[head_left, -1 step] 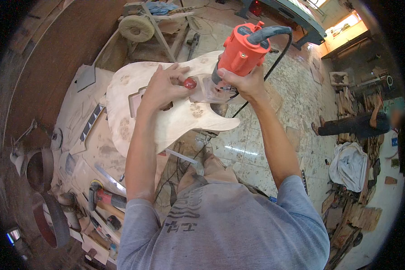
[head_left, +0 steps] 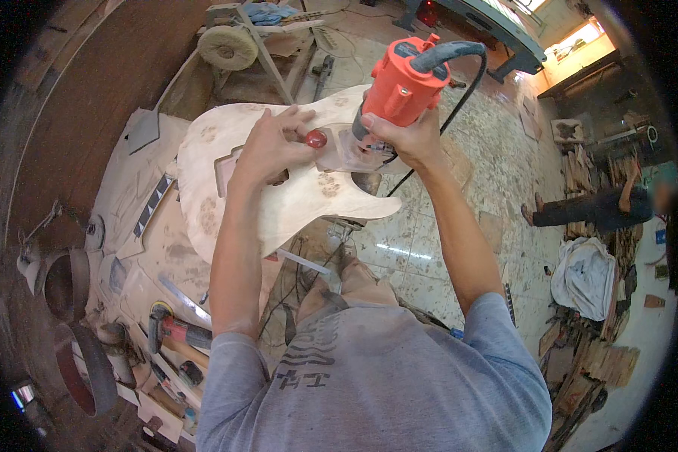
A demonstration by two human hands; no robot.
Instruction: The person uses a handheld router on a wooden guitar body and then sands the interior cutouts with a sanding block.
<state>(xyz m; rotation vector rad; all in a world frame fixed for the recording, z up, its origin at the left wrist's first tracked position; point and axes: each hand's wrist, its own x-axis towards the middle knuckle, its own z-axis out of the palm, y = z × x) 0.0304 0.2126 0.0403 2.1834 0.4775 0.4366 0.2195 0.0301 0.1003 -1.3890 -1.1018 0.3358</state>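
A pale wooden guitar-shaped body (head_left: 211, 138) with cut-out cavities lies on a cluttered bench. On it sits a red-and-black router (head_left: 404, 87) on a clear base (head_left: 337, 154), with a black cable trailing down. My right hand (head_left: 410, 137) grips the router's lower housing. My left hand (head_left: 273, 143) has its thumb and finger at the red knob (head_left: 316, 138) on the base, pinching it, with other fingers raised over the body.
An orbital sander (head_left: 175, 329), belt loops (head_left: 84, 369) and offcuts crowd the lower left. A buffing wheel (head_left: 226, 47) is behind the body. Another person (head_left: 595, 211) is at right, near wood scraps (head_left: 595, 354) and a white cloth (head_left: 582, 279). A machine table (head_left: 474, 26) stands at the back.
The router, its red knob and my hands have shifted very slightly to the left. Both hands keep their hold.
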